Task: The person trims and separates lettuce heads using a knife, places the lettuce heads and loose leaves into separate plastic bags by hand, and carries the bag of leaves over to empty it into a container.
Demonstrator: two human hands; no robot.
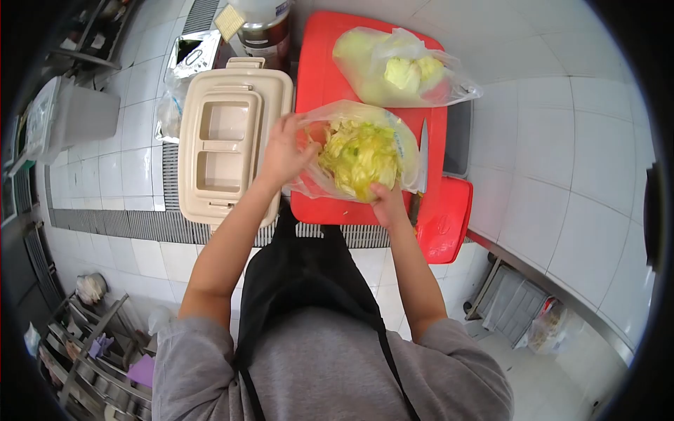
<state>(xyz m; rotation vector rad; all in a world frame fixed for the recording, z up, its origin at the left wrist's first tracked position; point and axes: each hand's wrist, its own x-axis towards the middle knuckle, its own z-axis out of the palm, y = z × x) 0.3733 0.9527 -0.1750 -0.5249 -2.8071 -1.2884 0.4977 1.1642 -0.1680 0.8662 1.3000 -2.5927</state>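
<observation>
A clear plastic bag (pixel 407 144) lies open over the red board (pixel 316 77), with yellow-green leafy lettuce (pixel 358 154) inside its mouth. On the left side of the bag, my left hand (pixel 286 151) is closed on the plastic near the rim. My right hand (pixel 387 203) grips the lettuce at its lower right, thumb on the leaves; the other fingers are hidden beneath. Just right of the bag lies a knife (pixel 424 158), blade pointing away from me. Farther back on the board rests a second plastic bag (pixel 358 67) holding pale green heads.
A beige lidded bin (pixel 189 140) stands left of the board. Behind it are a metal pot (pixel 267 38) and a silver-sided box (pixel 193 52). A red tray (pixel 446 224) sits at the board's lower right, beside a tiled wall (pixel 533 126). Metal racks (pixel 84 351) stand at lower left.
</observation>
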